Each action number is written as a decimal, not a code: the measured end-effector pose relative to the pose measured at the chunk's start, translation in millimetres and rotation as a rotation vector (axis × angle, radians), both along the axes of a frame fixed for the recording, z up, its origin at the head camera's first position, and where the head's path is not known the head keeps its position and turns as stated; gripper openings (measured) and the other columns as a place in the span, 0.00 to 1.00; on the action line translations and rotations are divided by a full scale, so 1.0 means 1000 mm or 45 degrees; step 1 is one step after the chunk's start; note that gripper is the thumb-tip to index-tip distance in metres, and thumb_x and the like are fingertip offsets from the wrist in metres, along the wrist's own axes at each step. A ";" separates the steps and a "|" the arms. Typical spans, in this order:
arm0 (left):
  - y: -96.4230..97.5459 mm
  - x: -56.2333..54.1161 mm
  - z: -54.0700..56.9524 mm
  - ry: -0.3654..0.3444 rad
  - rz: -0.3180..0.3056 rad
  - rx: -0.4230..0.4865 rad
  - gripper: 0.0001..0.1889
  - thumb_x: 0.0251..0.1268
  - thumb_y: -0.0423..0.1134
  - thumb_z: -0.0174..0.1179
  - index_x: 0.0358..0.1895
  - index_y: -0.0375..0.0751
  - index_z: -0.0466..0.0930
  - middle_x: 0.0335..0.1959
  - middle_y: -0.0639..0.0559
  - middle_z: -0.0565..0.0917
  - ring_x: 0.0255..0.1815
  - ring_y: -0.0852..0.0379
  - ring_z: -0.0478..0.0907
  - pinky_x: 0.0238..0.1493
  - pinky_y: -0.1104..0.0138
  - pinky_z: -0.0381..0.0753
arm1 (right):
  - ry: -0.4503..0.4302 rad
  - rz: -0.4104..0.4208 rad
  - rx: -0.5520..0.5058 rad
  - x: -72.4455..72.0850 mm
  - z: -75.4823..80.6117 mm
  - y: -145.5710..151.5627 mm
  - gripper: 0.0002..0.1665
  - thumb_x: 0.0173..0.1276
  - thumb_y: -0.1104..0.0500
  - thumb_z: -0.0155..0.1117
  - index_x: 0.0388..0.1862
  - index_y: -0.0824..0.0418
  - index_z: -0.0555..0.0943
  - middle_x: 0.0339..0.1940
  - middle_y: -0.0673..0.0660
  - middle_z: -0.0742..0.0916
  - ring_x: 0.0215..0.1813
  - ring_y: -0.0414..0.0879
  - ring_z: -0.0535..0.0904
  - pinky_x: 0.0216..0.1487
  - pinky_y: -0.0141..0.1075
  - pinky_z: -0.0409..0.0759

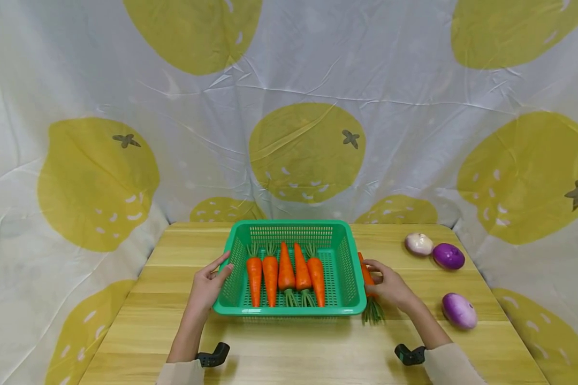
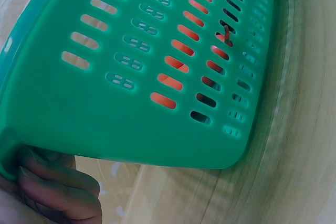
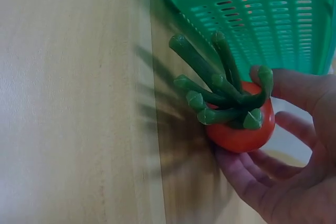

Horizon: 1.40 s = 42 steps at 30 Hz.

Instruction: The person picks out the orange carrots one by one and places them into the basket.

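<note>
A green plastic basket [image 1: 289, 310] stands mid-table with several carrots [image 1: 287, 272] lying side by side in it, some tips up and others stems up. My left hand [image 1: 208, 286] grips the basket's left rim, thumb on the rim and fingers curled beneath it, as the left wrist view shows. Just outside the basket's right wall, my right hand [image 1: 389, 283] holds another carrot [image 3: 242, 132] between thumb and fingers. Its cut green stems [image 3: 226, 93] point toward the right wrist camera, and its orange tip points to the far side of the table.
On the right of the wooden table [image 1: 139, 331] lie a white-and-purple onion [image 1: 418, 244], a dark purple onion [image 1: 449, 256] and a lighter purple onion [image 1: 459, 310]. A lemon-print cloth [image 1: 395, 149] hangs behind the table and along its sides.
</note>
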<state>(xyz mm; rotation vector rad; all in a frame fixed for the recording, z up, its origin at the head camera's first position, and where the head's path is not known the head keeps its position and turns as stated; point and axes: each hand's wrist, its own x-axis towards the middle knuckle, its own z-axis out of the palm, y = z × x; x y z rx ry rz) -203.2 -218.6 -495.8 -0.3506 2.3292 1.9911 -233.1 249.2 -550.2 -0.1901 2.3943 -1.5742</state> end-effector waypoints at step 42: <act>-0.005 -0.007 -0.022 0.032 0.029 -0.014 0.26 0.74 0.50 0.64 0.74 0.60 0.74 0.49 0.35 0.89 0.40 0.38 0.89 0.39 0.52 0.89 | 0.050 -0.149 0.008 0.014 0.017 0.013 0.32 0.69 0.57 0.72 0.71 0.60 0.77 0.71 0.77 0.74 0.53 0.58 0.86 0.41 0.42 0.88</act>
